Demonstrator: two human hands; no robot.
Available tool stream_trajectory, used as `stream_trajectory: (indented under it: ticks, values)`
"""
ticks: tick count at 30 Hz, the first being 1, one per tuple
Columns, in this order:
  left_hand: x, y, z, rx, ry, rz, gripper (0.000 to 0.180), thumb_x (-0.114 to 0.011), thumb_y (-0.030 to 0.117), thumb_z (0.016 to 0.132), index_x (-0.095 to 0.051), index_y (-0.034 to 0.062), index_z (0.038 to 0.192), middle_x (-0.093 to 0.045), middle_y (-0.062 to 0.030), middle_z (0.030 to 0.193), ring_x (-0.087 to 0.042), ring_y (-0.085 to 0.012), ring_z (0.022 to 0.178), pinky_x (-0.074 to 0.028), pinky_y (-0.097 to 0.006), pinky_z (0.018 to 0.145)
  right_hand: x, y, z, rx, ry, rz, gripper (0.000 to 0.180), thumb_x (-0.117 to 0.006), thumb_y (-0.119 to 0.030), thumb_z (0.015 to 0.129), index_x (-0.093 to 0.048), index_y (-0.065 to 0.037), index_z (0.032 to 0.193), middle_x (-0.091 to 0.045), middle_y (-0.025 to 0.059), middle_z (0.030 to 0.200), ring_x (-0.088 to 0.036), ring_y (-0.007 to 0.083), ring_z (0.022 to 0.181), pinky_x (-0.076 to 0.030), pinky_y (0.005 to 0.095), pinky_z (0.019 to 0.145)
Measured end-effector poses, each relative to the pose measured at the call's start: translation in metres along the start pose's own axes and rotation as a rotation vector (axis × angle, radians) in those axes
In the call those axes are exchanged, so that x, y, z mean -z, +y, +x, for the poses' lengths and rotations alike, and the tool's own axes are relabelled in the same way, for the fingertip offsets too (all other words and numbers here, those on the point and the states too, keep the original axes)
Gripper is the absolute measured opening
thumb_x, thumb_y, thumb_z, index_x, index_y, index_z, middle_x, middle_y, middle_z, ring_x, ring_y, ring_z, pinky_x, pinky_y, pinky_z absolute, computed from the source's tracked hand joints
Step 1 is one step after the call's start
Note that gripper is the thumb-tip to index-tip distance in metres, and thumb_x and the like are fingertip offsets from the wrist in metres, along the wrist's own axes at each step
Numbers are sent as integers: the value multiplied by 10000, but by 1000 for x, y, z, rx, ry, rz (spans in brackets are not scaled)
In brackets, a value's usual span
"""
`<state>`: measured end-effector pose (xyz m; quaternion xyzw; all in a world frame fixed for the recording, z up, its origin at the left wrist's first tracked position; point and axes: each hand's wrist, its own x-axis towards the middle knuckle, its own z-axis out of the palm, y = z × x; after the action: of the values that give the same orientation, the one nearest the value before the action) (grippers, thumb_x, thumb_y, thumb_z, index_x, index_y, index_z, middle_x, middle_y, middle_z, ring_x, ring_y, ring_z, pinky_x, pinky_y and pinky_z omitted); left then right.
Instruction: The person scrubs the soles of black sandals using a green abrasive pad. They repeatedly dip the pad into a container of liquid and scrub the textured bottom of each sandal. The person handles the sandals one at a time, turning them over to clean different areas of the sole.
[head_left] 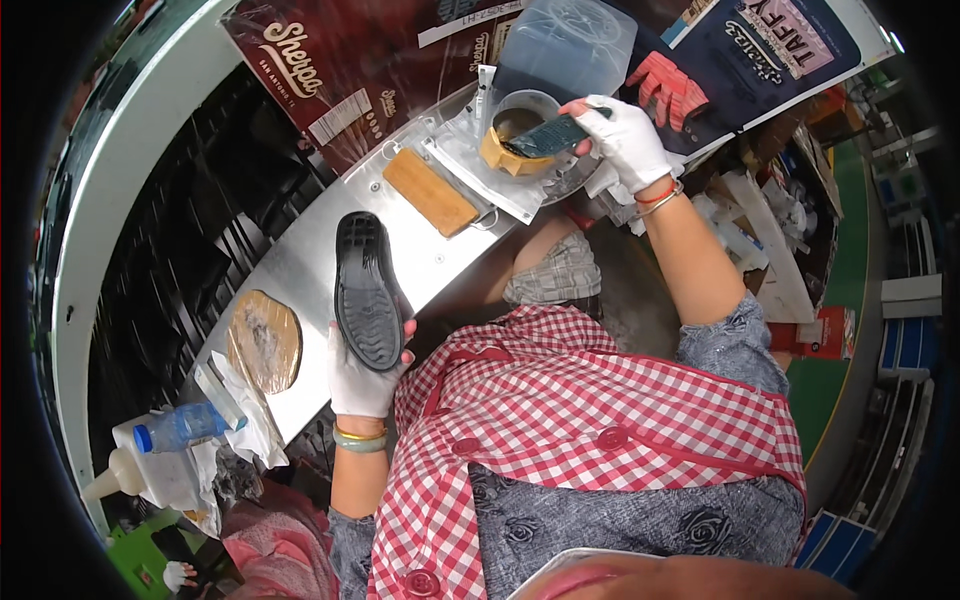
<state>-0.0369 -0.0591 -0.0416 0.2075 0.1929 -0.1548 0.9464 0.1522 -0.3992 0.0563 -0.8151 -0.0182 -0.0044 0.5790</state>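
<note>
The left hand [365, 380] grasps one black shoe sole [368, 290], left of the single wooden block [430, 191]; the right [625, 140] pinches one dark flat tool [552, 137] over one yellow-banded cup [500, 156], right of the block. Two bottles [188, 427] lie far left of it.

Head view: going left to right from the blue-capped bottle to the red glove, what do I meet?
Blue-capped bottle, round board, shoe sole, wooden block, cup, red glove.
</note>
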Motion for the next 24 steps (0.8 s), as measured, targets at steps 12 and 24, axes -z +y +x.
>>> stream_trajectory:
  ticks: [12, 24]
  values:
    - [-72, 10, 25, -203, -345, -86, 686, -534, 500, 852, -384, 14, 1312, -508, -229, 1218, -545, -405, 1051, -513, -501, 742, -117, -85, -77, 70, -326, 570, 208, -519, -203, 927, -606, -14, 927, -615, 29, 741, -595, 73, 569, -423, 175, 472]
    - [-71, 2, 14, -293, -270, -77, 737, -571, 518, 827, -359, 20, 1329, -474, -206, 1255, -539, -345, 1063, -522, -467, 801, -139, -87, -91, 55, -375, 525, 156, -535, -120, 914, -619, 12, 916, -616, 43, 771, -609, 83, 632, -495, 195, 537]
